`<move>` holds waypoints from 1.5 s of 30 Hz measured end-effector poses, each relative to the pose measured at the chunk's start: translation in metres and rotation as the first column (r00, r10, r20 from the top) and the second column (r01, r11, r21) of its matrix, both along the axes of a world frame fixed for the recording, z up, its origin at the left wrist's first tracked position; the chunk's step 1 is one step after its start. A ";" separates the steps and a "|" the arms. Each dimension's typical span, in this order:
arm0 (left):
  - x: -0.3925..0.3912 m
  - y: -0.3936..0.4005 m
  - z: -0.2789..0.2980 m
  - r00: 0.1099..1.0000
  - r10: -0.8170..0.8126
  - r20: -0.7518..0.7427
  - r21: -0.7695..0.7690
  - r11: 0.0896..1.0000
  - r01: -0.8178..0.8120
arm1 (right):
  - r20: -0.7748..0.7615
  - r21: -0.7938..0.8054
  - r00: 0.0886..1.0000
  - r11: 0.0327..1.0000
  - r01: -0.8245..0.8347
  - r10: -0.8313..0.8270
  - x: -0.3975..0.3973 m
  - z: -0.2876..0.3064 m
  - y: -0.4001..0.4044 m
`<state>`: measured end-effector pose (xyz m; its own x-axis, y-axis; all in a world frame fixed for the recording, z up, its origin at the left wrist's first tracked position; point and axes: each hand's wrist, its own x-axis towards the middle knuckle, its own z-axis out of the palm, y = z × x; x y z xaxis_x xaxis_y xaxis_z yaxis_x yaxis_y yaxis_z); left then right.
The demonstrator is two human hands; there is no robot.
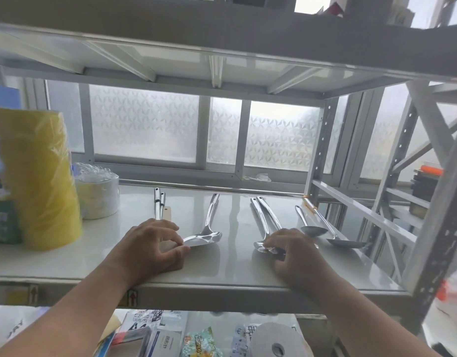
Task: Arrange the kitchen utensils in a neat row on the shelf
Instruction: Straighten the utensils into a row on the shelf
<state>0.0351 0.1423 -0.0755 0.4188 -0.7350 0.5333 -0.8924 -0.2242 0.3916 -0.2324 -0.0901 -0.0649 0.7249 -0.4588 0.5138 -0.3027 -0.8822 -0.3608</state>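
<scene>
- The left hand rests near the front of the white shelf, thumb and forefinger pinching the near-left edge of a steel spatula, whose handle runs toward the far side.
- The right hand curls its fingers over the bowls of two steel ladles lying side by side, handles pointing away.
- Right of them lie a spoon and a longer ladle, close to the shelf's right edge.
- Behind the left hand, steel handles and a pale flat one lie together, their heads hidden.
- At the far left stand a yellow plastic-wrapped roll and a bagged stack of white bowls.
- Frosted patterned windows close off the back; a grey metal rack stands at right.
- Bare shelf lies between spatula and ladles.
- Below the front lip, packets and a paper roll crowd the lower level.
</scene>
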 end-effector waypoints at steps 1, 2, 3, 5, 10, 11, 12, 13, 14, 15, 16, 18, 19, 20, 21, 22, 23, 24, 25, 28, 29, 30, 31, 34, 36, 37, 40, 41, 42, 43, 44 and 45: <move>0.000 0.000 0.000 1.000 0.001 0.007 0.003 1.000 -0.001 | -0.014 -0.036 1.000 0.999 0.014 -0.015 0.000 0.001 0.003; 0.000 0.000 0.000 1.000 0.000 0.012 0.005 1.000 -0.001 | -0.027 -0.087 0.999 0.996 0.034 -0.036 0.000 0.003 0.006; 0.000 0.000 0.000 1.000 0.000 0.016 0.005 1.000 0.000 | -0.032 -0.141 0.998 0.989 0.051 -0.057 0.000 0.004 0.012; 0.001 -0.001 -0.001 1.000 0.001 0.025 0.003 1.000 -0.001 | -0.017 -0.225 0.998 0.973 0.054 -0.059 0.002 0.006 0.025; 0.002 -0.002 0.000 0.998 0.009 0.054 0.000 1.000 -0.009 | -0.086 -0.331 0.994 0.940 -0.087 0.062 0.032 0.015 0.067; 0.001 -0.001 0.000 0.998 0.009 0.059 -0.002 1.000 -0.009 | -0.130 -0.340 0.988 0.933 -0.119 0.079 0.042 0.018 0.074; 0.000 -0.001 0.000 0.998 0.009 0.062 -0.003 1.000 -0.009 | -0.184 -0.344 0.980 0.928 -0.143 0.083 0.052 0.021 0.081; 0.000 -0.001 0.001 0.998 0.009 0.064 -0.003 1.000 -0.009 | -0.235 -0.339 0.969 0.928 -0.154 0.075 0.063 0.022 0.085; -0.001 0.000 0.001 0.998 0.011 0.063 -0.001 1.000 -0.011 | -0.280 -0.328 0.958 0.932 -0.156 0.062 0.074 0.023 0.090; -0.001 0.000 0.002 0.998 0.013 0.060 0.004 1.000 -0.013 | -0.310 -0.309 0.949 0.939 -0.151 0.051 0.083 0.024 0.094; -0.001 0.000 0.002 0.998 0.014 0.056 0.010 1.000 -0.015 | -0.330 -0.289 0.943 0.947 -0.138 0.036 0.090 0.026 0.098; -0.001 0.000 0.003 0.998 0.017 0.052 0.018 1.000 -0.018 | -0.399 -0.269 0.917 0.957 -0.109 -0.008 0.099 0.031 0.103; -0.002 0.000 0.003 0.998 0.018 0.052 0.021 1.000 -0.019 | -0.430 -0.279 0.902 0.955 -0.098 -0.033 0.102 0.032 0.104; -0.002 0.000 0.003 0.998 0.019 0.052 0.022 1.000 -0.020 | -0.445 -0.302 0.894 0.949 -0.092 -0.055 0.103 0.034 0.106; -0.002 0.000 0.004 0.999 0.020 0.051 0.022 1.000 -0.021 | -0.437 -0.333 0.897 0.939 -0.089 -0.070 0.103 0.034 0.107; -0.002 0.000 0.004 0.999 0.022 0.047 0.024 0.999 -0.023 | -0.410 -0.366 0.909 0.926 -0.087 -0.077 0.103 0.033 0.106; -0.003 0.000 0.004 0.999 0.023 0.046 0.028 0.999 -0.025 | -0.376 -0.391 0.924 0.916 -0.086 -0.074 0.102 0.032 0.107; -0.003 -0.001 0.004 0.999 0.023 0.048 0.034 0.999 -0.025 | -0.345 -0.411 0.936 0.908 -0.083 -0.070 0.102 0.030 0.106; -0.002 -0.002 0.004 0.998 0.023 0.050 0.041 0.999 -0.025 | -0.316 -0.425 0.946 0.902 -0.078 -0.067 0.101 0.028 0.106; -0.001 -0.003 0.002 0.997 0.030 0.064 0.048 0.998 -0.033 | -0.243 -0.459 0.967 0.887 -0.043 -0.079 0.094 0.024 0.100; 0.000 -0.003 0.002 0.997 0.032 0.069 0.049 0.998 -0.035 | -0.226 -0.467 0.970 0.884 -0.026 -0.091 0.091 0.024 0.097; 0.000 -0.003 0.001 0.997 0.032 0.072 0.049 0.998 -0.036 | -0.220 -0.473 0.969 0.881 -0.009 -0.108 0.088 0.023 0.094; 0.000 -0.002 0.001 0.997 0.033 0.071 0.049 0.998 -0.036 | -0.216 -0.481 0.968 0.877 0.008 -0.127 0.085 0.023 0.090; 0.000 -0.002 0.001 0.998 0.033 0.060 0.048 0.998 -0.036 | -0.171 -0.495 0.968 0.866 0.076 -0.182 0.075 0.022 0.078; 0.000 -0.003 0.001 0.998 0.036 0.058 0.048 0.998 -0.039 | -0.220 -0.487 0.950 0.869 0.088 -0.220 0.069 0.023 0.074; 0.000 -0.003 0.001 0.998 0.039 0.058 0.048 0.998 -0.042 | -0.246 -0.481 0.940 0.872 0.094 -0.237 0.067 0.024 0.072; 0.000 -0.002 0.000 0.997 0.041 0.059 0.052 0.998 -0.044 | -0.322 -0.468 0.905 0.878 0.102 -0.277 0.059 0.026 0.073; 0.000 -0.002 0.000 0.998 0.042 0.056 0.054 0.998 -0.045 | -0.338 -0.454 0.901 0.886 0.099 -0.274 0.058 0.026 0.074; 0.000 -0.001 0.000 0.998 0.042 0.056 0.054 0.998 -0.045 | -0.348 -0.433 0.899 0.896 0.097 -0.266 0.057 0.026 0.075; -0.001 -0.001 0.000 0.998 0.043 0.054 0.053 0.998 -0.046 | -0.348 -0.416 0.900 0.904 0.101 -0.261 0.056 0.026 0.076; -0.001 -0.001 0.001 0.998 0.045 0.052 0.054 0.997 -0.048 | -0.344 -0.403 0.901 0.909 0.112 -0.263 0.056 0.026 0.075; -0.002 -0.001 0.001 0.998 0.048 0.050 0.056 0.997 -0.051 | -0.341 -0.396 0.901 0.910 0.120 -0.268 0.057 0.025 0.074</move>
<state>0.0332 0.1416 -0.0743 0.4298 -0.7439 0.5118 -0.8974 -0.2893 0.3332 -0.1755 -0.0160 -0.0402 0.8121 -0.4490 0.3728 -0.5290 -0.8361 0.1453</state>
